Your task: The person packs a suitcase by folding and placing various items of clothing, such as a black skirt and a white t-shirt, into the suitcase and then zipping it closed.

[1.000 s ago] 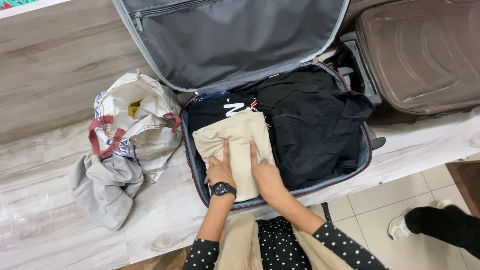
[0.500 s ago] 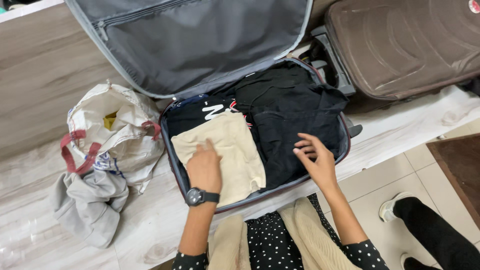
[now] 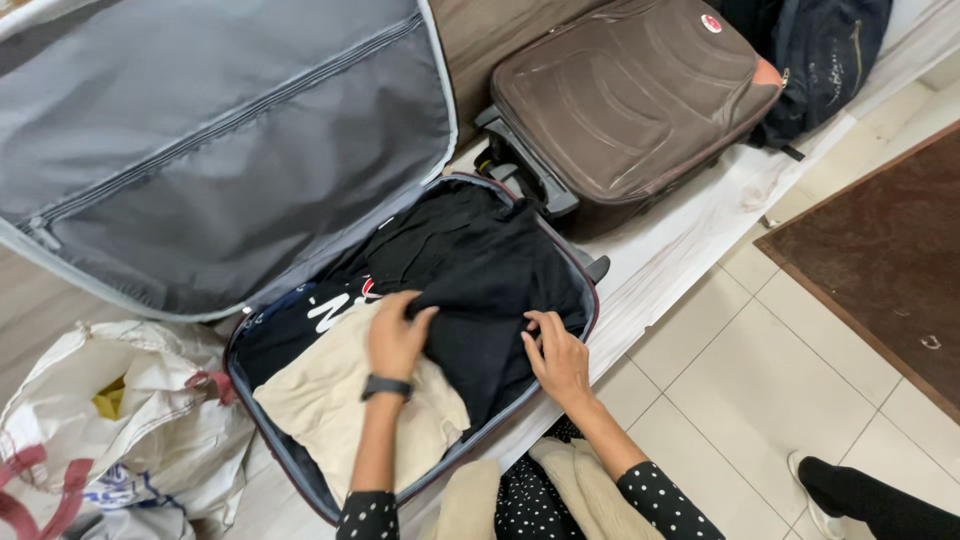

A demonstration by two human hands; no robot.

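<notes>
Black white-dotted sleeves (image 3: 668, 503), beige scarf (image 3: 575, 488), black wristwatch (image 3: 386, 387).

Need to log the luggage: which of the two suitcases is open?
The grey-lined suitcase under both hands, its lid flung back and clothes showing inside. The brown suitcase behind it is zipped shut.
</notes>
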